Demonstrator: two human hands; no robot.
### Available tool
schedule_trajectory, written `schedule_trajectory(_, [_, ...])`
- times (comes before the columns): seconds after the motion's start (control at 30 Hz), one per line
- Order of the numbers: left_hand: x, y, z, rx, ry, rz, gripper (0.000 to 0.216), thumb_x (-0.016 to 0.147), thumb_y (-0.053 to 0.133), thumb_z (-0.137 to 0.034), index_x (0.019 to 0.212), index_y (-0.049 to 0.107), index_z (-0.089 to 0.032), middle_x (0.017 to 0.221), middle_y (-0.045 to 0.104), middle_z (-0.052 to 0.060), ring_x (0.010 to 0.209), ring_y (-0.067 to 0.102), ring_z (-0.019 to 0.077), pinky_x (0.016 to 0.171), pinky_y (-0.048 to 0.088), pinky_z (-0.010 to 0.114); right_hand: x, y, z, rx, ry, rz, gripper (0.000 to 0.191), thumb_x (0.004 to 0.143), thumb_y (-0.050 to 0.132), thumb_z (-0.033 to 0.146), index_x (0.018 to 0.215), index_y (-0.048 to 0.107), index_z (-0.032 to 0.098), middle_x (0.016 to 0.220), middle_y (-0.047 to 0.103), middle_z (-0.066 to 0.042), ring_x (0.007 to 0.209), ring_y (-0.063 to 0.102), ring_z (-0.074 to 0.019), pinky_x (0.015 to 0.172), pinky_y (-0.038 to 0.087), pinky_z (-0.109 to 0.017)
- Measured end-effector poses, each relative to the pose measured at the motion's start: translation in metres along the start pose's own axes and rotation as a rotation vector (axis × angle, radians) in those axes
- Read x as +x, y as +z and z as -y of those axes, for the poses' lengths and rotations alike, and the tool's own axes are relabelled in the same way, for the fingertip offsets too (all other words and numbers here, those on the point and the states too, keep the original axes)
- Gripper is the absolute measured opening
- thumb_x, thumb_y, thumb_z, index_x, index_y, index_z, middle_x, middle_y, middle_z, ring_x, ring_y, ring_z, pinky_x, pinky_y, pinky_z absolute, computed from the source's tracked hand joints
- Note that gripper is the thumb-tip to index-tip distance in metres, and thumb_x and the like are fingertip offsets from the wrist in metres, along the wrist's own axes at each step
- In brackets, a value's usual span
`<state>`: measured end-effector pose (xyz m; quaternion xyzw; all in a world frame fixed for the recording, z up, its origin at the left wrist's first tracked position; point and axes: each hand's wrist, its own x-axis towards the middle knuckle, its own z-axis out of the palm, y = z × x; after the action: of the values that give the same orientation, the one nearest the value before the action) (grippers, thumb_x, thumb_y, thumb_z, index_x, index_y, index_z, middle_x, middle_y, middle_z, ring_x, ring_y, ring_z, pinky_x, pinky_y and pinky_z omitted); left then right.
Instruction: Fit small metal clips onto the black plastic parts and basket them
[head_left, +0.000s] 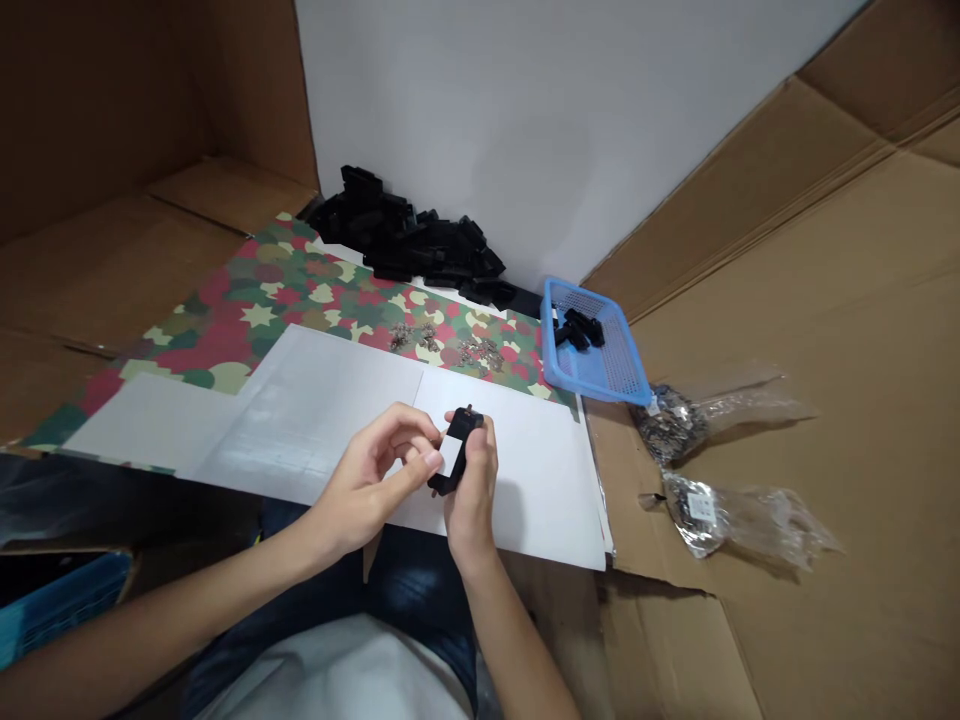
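Note:
Both my hands hold a small black plastic part with a white label [453,452] above a white board [532,490]. My left hand [382,470] pinches it from the left, its fingertips on the label. My right hand [471,485] wraps around its right side and lower end. The part's underside is hidden by my fingers. Both hands are close over the white board, and I cannot tell whether they touch it.
Beyond the board lie camouflage-patterned paper [300,285], small metal pieces [480,352] and a heap of black plastic parts [405,238]. A blue mesh basket [592,340] holds black parts. Two clear bags of metal pieces [694,510] lie on cardboard at right.

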<state>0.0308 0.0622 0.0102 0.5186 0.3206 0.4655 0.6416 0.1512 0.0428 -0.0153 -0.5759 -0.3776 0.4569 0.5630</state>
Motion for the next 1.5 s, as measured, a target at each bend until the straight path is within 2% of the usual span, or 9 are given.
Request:
schedule_trajectory(0.3, [0.003,-0.003,0.003,0.108,0.040,0.018,0.010,0.087,0.062,-0.027,0.088,0.058,-0.018,0.077,0.053,-0.001,0.066,0.052,0.0090,0.060,0.041,0.021,0.002,-0.001,-0.002,0.046,-0.046,-0.003,0.034,0.091,0.041,0.054,0.098,0.057,0.024,0.089,0.056,0.000,0.084,0.056,-0.0169,0.076,0.047,-0.030])
schedule_trajectory(0.53, [0.004,-0.001,0.004,0.189,0.032,0.022,0.007,0.087,0.060,-0.024,0.090,0.056,-0.019,0.077,0.056,-0.003,0.069,0.055,0.0085,0.065,0.043,0.021,0.001,-0.001,-0.004,0.083,-0.040,-0.039,0.036,0.090,0.041,0.056,0.095,0.058,0.025,0.084,0.054,0.002,0.078,0.056,-0.0168,0.071,0.048,-0.031])
schedule_trajectory(0.8, [0.004,0.003,0.003,0.341,0.122,0.024,0.010,0.086,0.061,-0.023,0.083,0.053,-0.018,0.068,0.055,-0.004,0.060,0.052,0.0079,0.060,0.043,0.021,-0.003,-0.002,-0.002,0.083,-0.026,-0.071,0.037,0.090,0.038,0.056,0.095,0.056,0.024,0.080,0.055,0.001,0.074,0.056,-0.0169,0.065,0.048,-0.030])
schedule_trajectory(1.03, [0.010,0.003,0.009,0.385,0.247,-0.008,0.005,0.090,0.053,-0.020,0.086,0.053,-0.018,0.074,0.055,-0.003,0.065,0.053,0.0084,0.065,0.043,0.022,-0.004,0.001,-0.002,0.135,-0.078,-0.025,0.032,0.090,0.042,0.052,0.087,0.057,0.024,0.079,0.054,0.002,0.074,0.053,-0.0153,0.068,0.044,-0.028])
schedule_trajectory(1.1, [0.008,0.004,0.014,0.395,0.284,0.024,0.002,0.091,0.051,-0.017,0.092,0.051,-0.019,0.079,0.054,-0.002,0.069,0.052,0.0092,0.066,0.044,0.022,-0.004,0.001,-0.002,0.131,-0.087,-0.044,0.032,0.090,0.043,0.051,0.085,0.057,0.023,0.079,0.054,0.002,0.074,0.052,-0.0148,0.068,0.044,-0.027])
schedule_trajectory(1.27, [0.004,0.000,0.020,0.394,0.312,0.189,0.028,0.086,0.056,-0.017,0.112,0.047,-0.020,0.089,0.053,0.001,0.082,0.052,0.0140,0.076,0.045,0.027,-0.001,-0.006,-0.008,0.121,-0.035,-0.082,0.035,0.089,0.042,0.055,0.086,0.056,0.023,0.072,0.051,0.004,0.066,0.049,-0.0140,0.061,0.042,-0.027])
schedule_trajectory(1.33, [0.006,0.000,0.019,0.370,0.263,0.178,0.019,0.088,0.055,-0.021,0.106,0.049,-0.020,0.087,0.054,0.001,0.079,0.052,0.0141,0.074,0.045,0.027,0.001,-0.008,-0.010,0.081,-0.058,-0.068,0.034,0.088,0.044,0.054,0.084,0.055,0.023,0.071,0.050,0.004,0.066,0.048,-0.0137,0.061,0.041,-0.026])
schedule_trajectory(1.4, [0.009,0.002,0.020,0.365,0.222,0.109,0.004,0.092,0.050,-0.024,0.092,0.049,-0.020,0.079,0.052,-0.001,0.071,0.051,0.0125,0.067,0.044,0.026,0.001,-0.009,-0.010,0.032,-0.111,-0.048,0.031,0.087,0.047,0.052,0.079,0.054,0.022,0.069,0.049,0.004,0.065,0.047,-0.0130,0.060,0.040,-0.025])
schedule_trajectory(1.5, [0.012,0.006,0.027,0.400,0.286,0.060,0.006,0.092,0.050,-0.021,0.087,0.045,-0.020,0.075,0.049,-0.002,0.065,0.048,0.0114,0.063,0.042,0.025,0.001,-0.010,-0.009,-0.007,-0.153,-0.048,0.031,0.086,0.049,0.052,0.076,0.052,0.022,0.067,0.048,0.005,0.063,0.046,-0.0125,0.058,0.039,-0.024])
